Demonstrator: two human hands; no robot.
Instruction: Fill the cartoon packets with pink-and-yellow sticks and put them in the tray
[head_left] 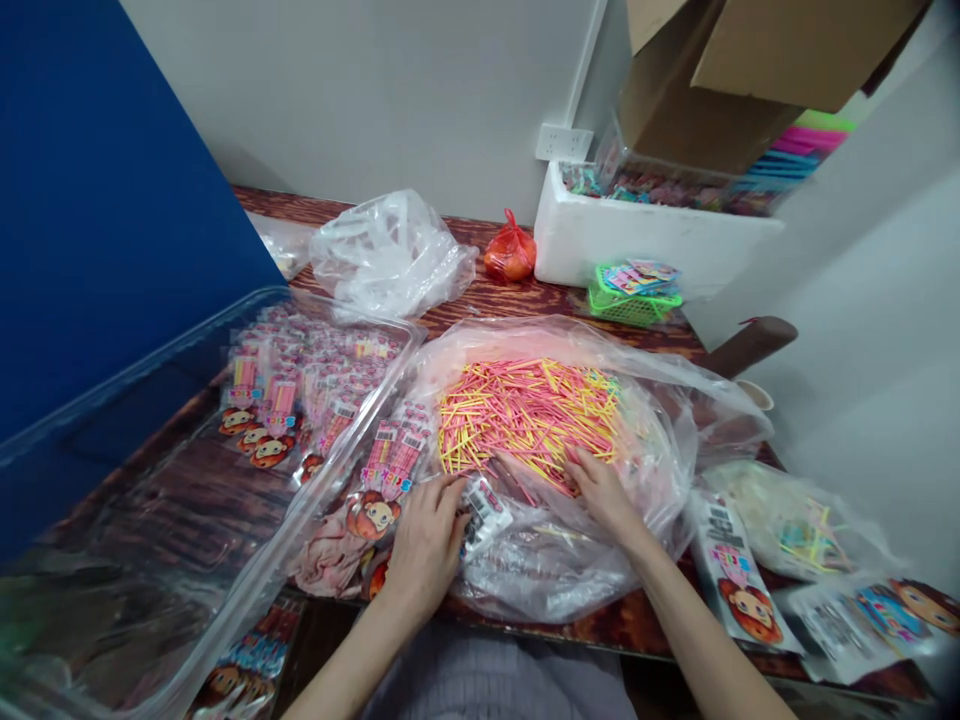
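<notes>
A large clear plastic bag (pixel 555 585) lies opened on the table, full of thin pink and yellow sticks (pixel 525 415). My left hand (pixel 429 535) is at the bag's near left edge, its fingers closed on a small printed plastic packet (pixel 487 512). At the near right side of the heap, my right hand (pixel 598 490) has its fingers curled in among the sticks; its fingertips are partly hidden. Filled packets (pixel 391 455) with a cartoon head printed on them lie just left of the bag, beside a crumpled pinkish cloth (pixel 330 560).
To the left stands a large clear bin (pixel 247 560) with many filled packets (pixel 300 370). Flat printed pouches (pixel 739 575) and a smaller bag of sticks (pixel 810 530) lie right. Behind are a green basket (pixel 634 308), a red bag (pixel 510 252) and a white foam box (pixel 645 235).
</notes>
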